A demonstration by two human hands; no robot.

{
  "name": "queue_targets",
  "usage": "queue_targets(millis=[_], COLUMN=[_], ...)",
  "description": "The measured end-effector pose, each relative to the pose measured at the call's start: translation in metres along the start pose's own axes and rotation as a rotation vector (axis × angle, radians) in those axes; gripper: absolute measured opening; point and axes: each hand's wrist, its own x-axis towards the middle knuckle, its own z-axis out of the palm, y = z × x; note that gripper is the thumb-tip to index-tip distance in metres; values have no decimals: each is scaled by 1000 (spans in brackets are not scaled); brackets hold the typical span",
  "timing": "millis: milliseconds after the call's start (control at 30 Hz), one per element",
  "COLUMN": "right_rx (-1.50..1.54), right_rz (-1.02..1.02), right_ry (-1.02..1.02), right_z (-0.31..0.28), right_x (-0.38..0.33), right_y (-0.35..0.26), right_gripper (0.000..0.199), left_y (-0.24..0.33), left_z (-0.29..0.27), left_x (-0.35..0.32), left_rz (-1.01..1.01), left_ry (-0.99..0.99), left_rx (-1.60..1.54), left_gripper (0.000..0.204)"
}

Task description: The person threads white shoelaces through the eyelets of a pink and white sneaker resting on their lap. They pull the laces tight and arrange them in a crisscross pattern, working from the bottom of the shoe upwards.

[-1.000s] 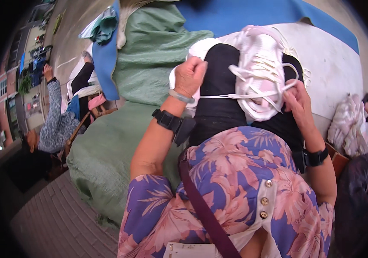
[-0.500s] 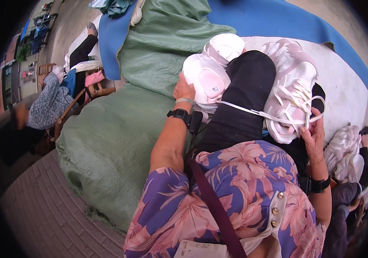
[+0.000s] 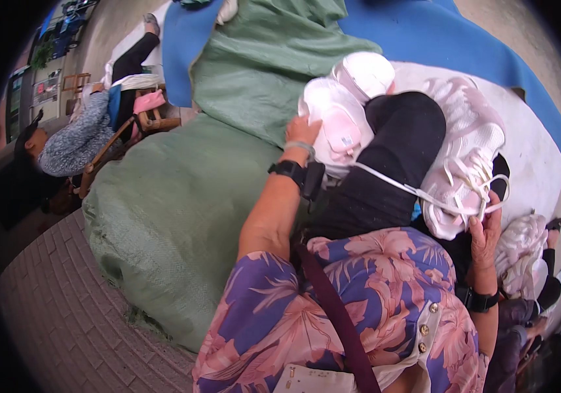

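My left hand (image 3: 302, 130) grips a white and pink sneaker (image 3: 338, 116) that is turned sole-up beside my black-trousered knee (image 3: 403, 141). On the other side of the knee lies a second pale pink sneaker (image 3: 467, 147). My right hand (image 3: 486, 229) is closed on its white laces (image 3: 473, 196) at the lower end of the shoe. One lace runs taut across my knee from the left sneaker to the right one. Each wrist carries a black watch.
A large green sack (image 3: 175, 209) bulges at my left, with another green sack (image 3: 261, 59) behind it. Beyond lie a blue mat (image 3: 464, 39) and a white sheet (image 3: 536, 164). A person sits on a wooden chair (image 3: 123, 134) at far left. Brick paving (image 3: 57, 314) is below.
My left hand has carried its sneaker off to the left of my knee, away from the other one. The lace between them is stretched, and my right hand has slid lower.
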Motion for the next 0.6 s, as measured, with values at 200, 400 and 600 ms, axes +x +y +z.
queue_targets(millis=[200, 400, 600], right_rx=[-32, 66, 49], right_rz=[38, -89, -85], right_ry=[-35, 20, -37], right_z=[-5, 1, 2], right_x=[1, 19, 38], right_y=[0, 17, 23], right_gripper=[64, 52, 36], left_y=[13, 74, 156], left_z=[-39, -174, -235], left_x=[-16, -90, -230], left_rz=[281, 496, 940], left_ry=[566, 708, 819], left_rx=[-61, -363, -405], left_gripper=[34, 19, 5])
